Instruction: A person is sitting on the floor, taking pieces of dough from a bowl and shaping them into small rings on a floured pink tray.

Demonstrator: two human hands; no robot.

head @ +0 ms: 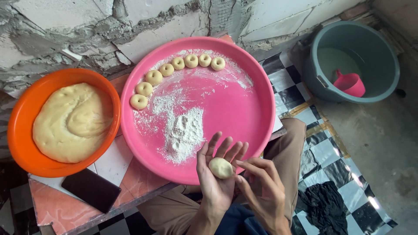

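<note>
We cradle a small dough ball (220, 167) on our left hand (217, 174), palm up with the fingers (226, 147) loosely spread so the soft lump rests flat, while our right hand (261, 187) hovers just beside it, fingers curled together and empty, one fingertip pointing at the ball. Just beyond our hands sits the big pink tray (257, 109) on the bench (130, 178), dusted with a heap of flour (185, 130), and seven dimpled dough rounds (166, 69) curve along its far rim, spaced apart, likely to prevent sticking. The orange bowl of dough (72, 122) stands touching the tray's left side, within easy reach, we judge.
</note>
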